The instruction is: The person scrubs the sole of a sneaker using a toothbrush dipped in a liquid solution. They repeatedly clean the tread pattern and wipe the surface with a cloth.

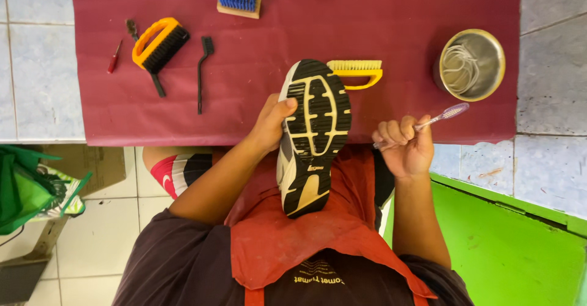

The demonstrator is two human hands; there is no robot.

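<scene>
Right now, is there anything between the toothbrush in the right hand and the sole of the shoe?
Nothing visible. The right hand holds the toothbrush just right of the shoe, whose sole faces up in the left hand. Only open air over the red apron lies between them.

- A dark red cloth point(397, 31) covers the tiled counter point(36, 67).
- An orange-handled brush with black bristles point(160, 45) lies on the cloth's left part.
- A thin black brush point(202, 70) lies just beside it.
- A small red-handled tool point(114, 57) sits at the cloth's left edge.
- A wooden brush with blue bristles point(238, 1) lies near the top edge.
- A yellow brush point(358, 71) lies mid-cloth.
- A metal bowl point(472, 64) holding white laces stands on the right.
- A green bag point(27, 187) sits on the floor, lower left.
- A red apron point(287, 239) covers the lap.
</scene>
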